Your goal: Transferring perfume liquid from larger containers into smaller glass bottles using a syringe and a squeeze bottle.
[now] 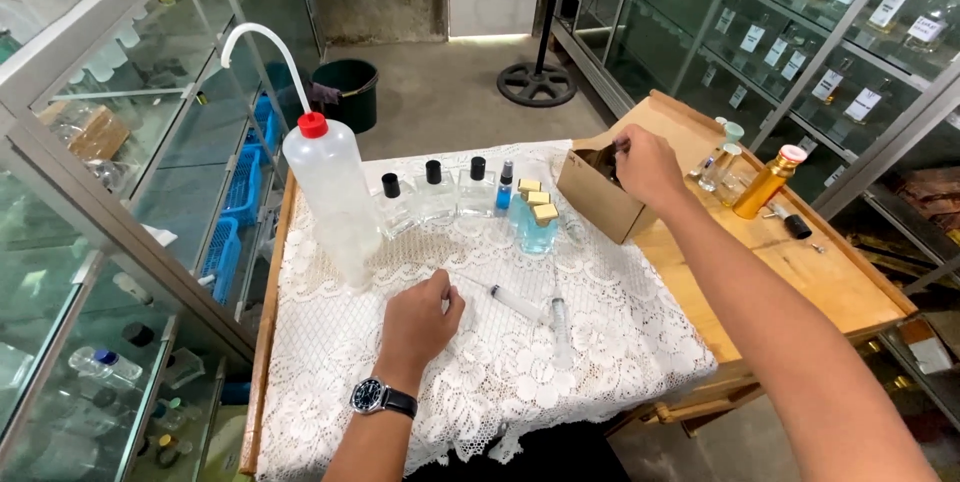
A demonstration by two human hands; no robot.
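I see my right hand [645, 164] at the top of the cardboard box [605, 197]. Its fingers are pinched on something small and dark at the box's opening. I cannot tell what that thing is, because the hand hides it.

My left hand [420, 320] rests on the lace cloth [330, 342], in front of the box and well to its left. Its fingers are curled in, and the fingertips touch the thin end of a syringe [512, 300]. A second syringe [560, 322] lies just beside the first one.

To the left of the box stand three clear bottles with black caps [433, 190], then a small blue spray bottle [504, 188], then blue bottles with gold caps [537, 220] nearest the box. Farther left is a big squeeze bottle with a red cap [335, 197]. To the right of the box, on the bare wooden worktop [820, 282], a gold bottle [765, 182] leans.

I think the good way here is to lift slowly and straight up out of the box. The box is light and could tip toward the blue bottles, so my pull should be gentle. My left hand should stay low and flat so the syringe does not roll.
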